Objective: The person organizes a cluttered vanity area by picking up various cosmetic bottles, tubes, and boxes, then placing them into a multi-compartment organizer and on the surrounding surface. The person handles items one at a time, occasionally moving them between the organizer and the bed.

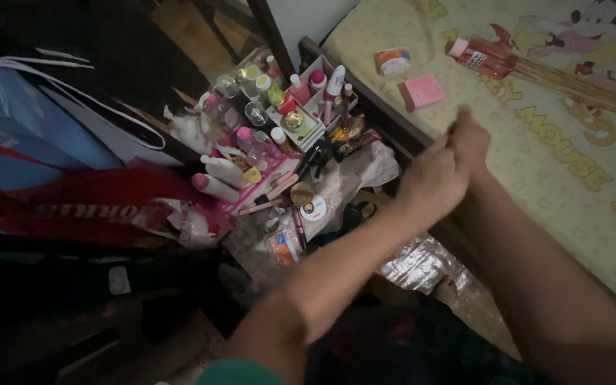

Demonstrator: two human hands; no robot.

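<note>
My left hand (433, 178) and my right hand (470, 139) are pressed together over the edge of a bed, fingers closed against each other. I cannot see anything between them. Both forearms reach up from the bottom of the view. Nearest to the hands on the bed sheet (536, 185) lie a small pink box (422, 90), a small orange and white packet (393, 61) and a red bottle (483, 57) lying on its side.
Left of the hands, a cluttered low surface carries a white organiser (308, 107) with several small bottles and tubes, plus pink bottles (219, 178). A dark wooden bed frame (386, 117) divides it from the bed. Blue and red bags (58, 178) sit far left.
</note>
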